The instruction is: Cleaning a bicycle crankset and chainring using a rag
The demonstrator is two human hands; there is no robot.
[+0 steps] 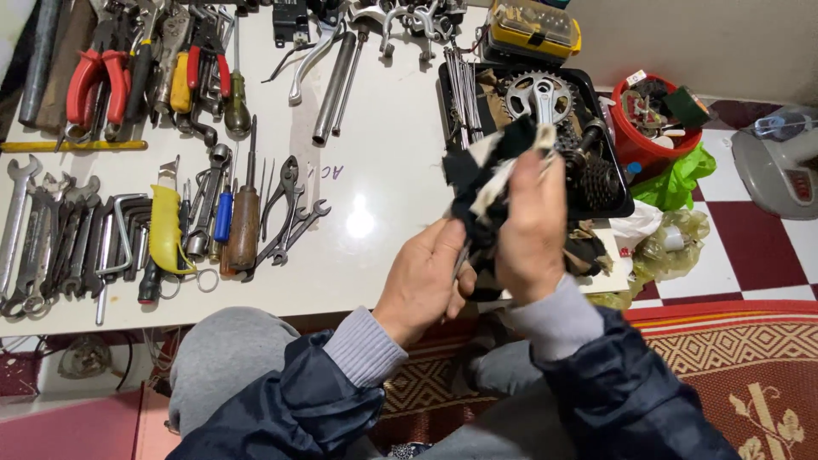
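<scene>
Rag (484, 175): soft woven cloth, matt, black with pale patches, bunched in both hands. Tabletop (375, 170): smooth, glossy white, glare spot near its centre. At 9 o'clock, spanners (34, 234): bare grey metal, dull sheen. Screwdriver (244, 226): brown wooden handle, worn. At 11 o'clock, pliers (89, 81): red plastic grips. At 1 o'clock, chainring (538, 95): bright toothed metal in a black plastic tray (620, 183). Bucket (643, 145): red plastic. Sleeves: dark, slightly shiny synthetic; grey ribbed knit cuffs.

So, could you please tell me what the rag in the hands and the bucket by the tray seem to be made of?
The rag looks like soft woven cloth, black with pale patches: it folds and bunches between the left hand and right hand. The bucket seems to be red plastic, smooth and slightly glossy.
</scene>
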